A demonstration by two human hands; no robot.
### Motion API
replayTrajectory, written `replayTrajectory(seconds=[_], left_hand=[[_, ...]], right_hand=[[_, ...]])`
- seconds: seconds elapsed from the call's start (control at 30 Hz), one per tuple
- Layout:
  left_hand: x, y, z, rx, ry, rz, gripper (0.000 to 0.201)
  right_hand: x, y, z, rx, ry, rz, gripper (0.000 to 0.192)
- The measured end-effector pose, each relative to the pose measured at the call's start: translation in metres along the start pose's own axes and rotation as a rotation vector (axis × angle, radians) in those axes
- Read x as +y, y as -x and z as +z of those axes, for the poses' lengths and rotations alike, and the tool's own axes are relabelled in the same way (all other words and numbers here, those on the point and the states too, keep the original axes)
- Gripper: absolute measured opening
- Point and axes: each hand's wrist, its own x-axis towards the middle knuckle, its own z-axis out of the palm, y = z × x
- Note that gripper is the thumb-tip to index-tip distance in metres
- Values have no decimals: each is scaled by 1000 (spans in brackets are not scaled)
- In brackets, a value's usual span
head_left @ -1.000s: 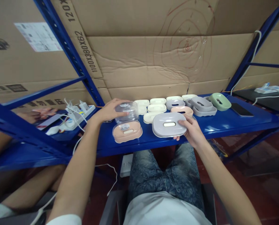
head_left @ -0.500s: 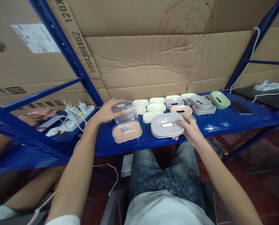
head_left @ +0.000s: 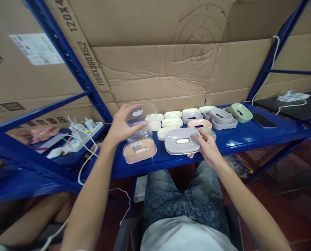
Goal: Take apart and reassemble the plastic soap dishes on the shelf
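Note:
My left hand (head_left: 124,126) is closed on a clear plastic lid (head_left: 148,110) with a round sticker, raised above another clear lid (head_left: 142,134) on the shelf. Below them sits a peach soap box (head_left: 146,153) under a clear cover with a sticker. In my right hand (head_left: 209,147), thumb on top and fingers beneath, is a grey soap box (head_left: 172,143) with a pale slot in its middle. It is held level over the front of the blue shelf.
Cream trays (head_left: 172,122) stand in rows behind, beside a peach piece (head_left: 194,123), stacked grey dishes (head_left: 224,122) and a green dish (head_left: 245,114). A phone (head_left: 264,120) lies at right. Blue uprights (head_left: 79,73) and a power strip (head_left: 94,129) are at left.
My left hand has lifted a clear lid up off the other one. My right hand still holds the grey soap box, with little movement. The camera view has shifted slightly.

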Motion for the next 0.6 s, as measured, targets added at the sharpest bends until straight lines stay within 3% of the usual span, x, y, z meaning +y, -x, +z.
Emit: replayTrajectory(seconds=[0.13, 0.23, 0.37, 0.6], left_hand=[[60, 7, 35, -136, 117, 90, 69], [89, 16, 61, -244, 177, 125, 74], [96, 19, 77, -296, 235, 112, 75], [92, 21, 78, -291, 275, 66, 73]], right_hand=[[8, 0, 10, 27, -36, -28, 71], [14, 1, 16, 57, -77, -46, 76], [20, 1, 21, 91, -102, -43, 80], [30, -1, 27, 125, -231, -15, 64]])
